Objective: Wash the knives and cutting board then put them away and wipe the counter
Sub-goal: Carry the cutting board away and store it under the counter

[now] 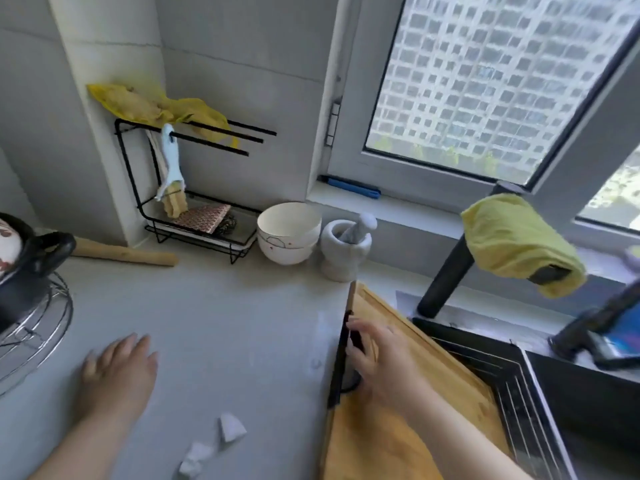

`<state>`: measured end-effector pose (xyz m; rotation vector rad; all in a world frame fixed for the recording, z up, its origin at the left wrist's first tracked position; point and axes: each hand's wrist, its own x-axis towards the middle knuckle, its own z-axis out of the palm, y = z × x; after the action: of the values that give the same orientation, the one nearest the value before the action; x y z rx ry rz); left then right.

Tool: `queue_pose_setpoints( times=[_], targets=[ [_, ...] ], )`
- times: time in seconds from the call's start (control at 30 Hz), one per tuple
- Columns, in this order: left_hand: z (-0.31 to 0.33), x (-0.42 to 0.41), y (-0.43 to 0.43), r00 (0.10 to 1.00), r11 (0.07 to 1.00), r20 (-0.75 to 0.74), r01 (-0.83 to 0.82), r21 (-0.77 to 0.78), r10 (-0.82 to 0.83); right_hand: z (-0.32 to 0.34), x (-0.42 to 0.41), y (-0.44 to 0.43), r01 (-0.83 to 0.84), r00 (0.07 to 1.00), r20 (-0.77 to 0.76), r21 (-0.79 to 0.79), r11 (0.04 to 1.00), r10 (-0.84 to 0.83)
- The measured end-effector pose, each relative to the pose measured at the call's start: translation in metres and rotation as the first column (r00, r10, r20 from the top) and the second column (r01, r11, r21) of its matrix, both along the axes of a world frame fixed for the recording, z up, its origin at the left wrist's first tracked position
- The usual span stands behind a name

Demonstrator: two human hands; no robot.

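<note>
The right hand (377,358) had its fingers curled over the left edge of the cutting board (381,445), clamped there. A long dark strip (341,362) ran along that same edge under the fingertips. It might have been a knife, but it was too blurred for me to say so. The board was wooden and sat tilted, its left edge raised off the counter (225,323) and its far side leaning out over the sink (571,393), which lay at three o'clock from the hand.

At nine o'clock the left hand (119,368) rested flat on the counter, fingers straight and slightly spread, holding nothing. A few white scraps (230,427) lay on the counter at about seven o'clock.

Towards one o'clock stood the black tap (446,271), with a yellow-green cloth (516,237) draped over its top. At twelve o'clock stood a stone mortar (344,247), and two stacked bowls (287,233) were just beside it at eleven. Further out at ten o'clock a wire rack (194,233) carried a yellow cloth (156,105).

To my eye the job had barely begun. The board looked dry, I saw no water running, and the board seemed only on its way to the sink. Washing, putting away and wiping all looked still to do, and the scraps suggested the counter had not been wiped.
</note>
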<state>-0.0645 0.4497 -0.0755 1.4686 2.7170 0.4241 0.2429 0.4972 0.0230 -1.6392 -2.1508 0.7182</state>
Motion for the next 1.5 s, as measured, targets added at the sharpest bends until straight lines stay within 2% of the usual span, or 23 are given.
queue_pose_setpoints(
  times=[0.1,0.17,0.23,0.3,0.33,0.4,0.47,0.5,0.57,0.6,0.67,0.73,0.87,0.97,1.3,1.5],
  targets=[
    [0.017,0.012,0.005,0.987,0.981,-0.145,0.044,-0.190,-0.073,-0.026,0.071,-0.031,0.169,0.985,-0.029,-0.052,0.984,-0.171],
    [0.036,0.035,0.010,0.988,0.980,-0.117,0.073,-0.187,-0.096,-0.047,0.112,-0.047,0.257,0.962,-0.074,-0.061,0.964,-0.262],
    [0.058,0.076,0.018,0.974,0.984,0.163,0.167,-0.063,-0.155,-0.068,0.142,-0.061,0.309,0.949,-0.023,-0.115,0.944,-0.314],
    [0.080,0.126,0.027,0.859,0.961,0.434,0.264,0.077,-0.271,-0.087,0.162,-0.073,0.340,0.940,0.049,-0.214,0.916,-0.338],
    [0.088,0.150,0.030,0.805,0.944,0.496,0.307,0.121,-0.325,-0.094,0.168,-0.077,0.348,0.937,0.054,-0.258,0.902,-0.346],
    [0.099,0.188,0.036,0.780,0.920,0.497,0.372,0.121,-0.381,-0.101,0.175,-0.083,0.338,0.938,0.027,-0.294,0.894,-0.346],
    [0.101,0.211,0.042,0.751,0.927,0.563,0.367,0.077,-0.344,-0.102,0.178,-0.085,0.310,0.947,0.011,-0.306,0.900,-0.322],
    [0.099,0.217,0.045,0.698,0.935,0.651,0.350,0.052,-0.297,-0.101,0.179,-0.085,0.296,0.951,0.008,-0.322,0.899,-0.311],
    [0.095,0.224,0.047,0.537,0.944,0.823,0.331,-0.006,-0.183,-0.100,0.184,-0.083,0.269,0.957,-0.006,-0.365,0.891,-0.291],
    [0.092,0.226,0.048,0.465,0.944,0.875,0.328,-0.030,-0.134,-0.099,0.188,-0.083,0.250,0.961,-0.016,-0.387,0.888,-0.278],
    [0.087,0.226,0.047,0.390,0.955,0.918,0.292,-0.045,-0.076,-0.098,0.196,-0.082,0.208,0.967,-0.047,-0.422,0.883,-0.250],
    [0.088,0.228,0.046,0.377,0.961,0.923,0.274,-0.034,-0.075,-0.098,0.203,-0.081,0.223,0.951,-0.095,-0.442,0.869,-0.293],
    [0.090,0.231,0.045,0.386,0.963,0.917,0.269,-0.010,-0.098,-0.100,0.217,-0.076,0.393,0.867,-0.113,-0.442,0.806,-0.485],
    [0.089,0.229,0.044,0.383,0.964,0.918,0.267,-0.007,-0.100,-0.103,0.222,-0.071,0.447,0.818,-0.133,-0.465,0.765,-0.559],
    [0.100,0.230,0.034,0.355,0.985,0.935,0.165,-0.046,-0.015,-0.107,0.221,-0.059,0.448,0.774,-0.161,-0.543,0.710,-0.612],
    [0.117,0.235,0.029,0.358,0.983,0.932,0.185,-0.005,-0.063,-0.108,0.216,-0.057,0.452,0.738,-0.164,-0.600,0.660,-0.654]
  ],
)
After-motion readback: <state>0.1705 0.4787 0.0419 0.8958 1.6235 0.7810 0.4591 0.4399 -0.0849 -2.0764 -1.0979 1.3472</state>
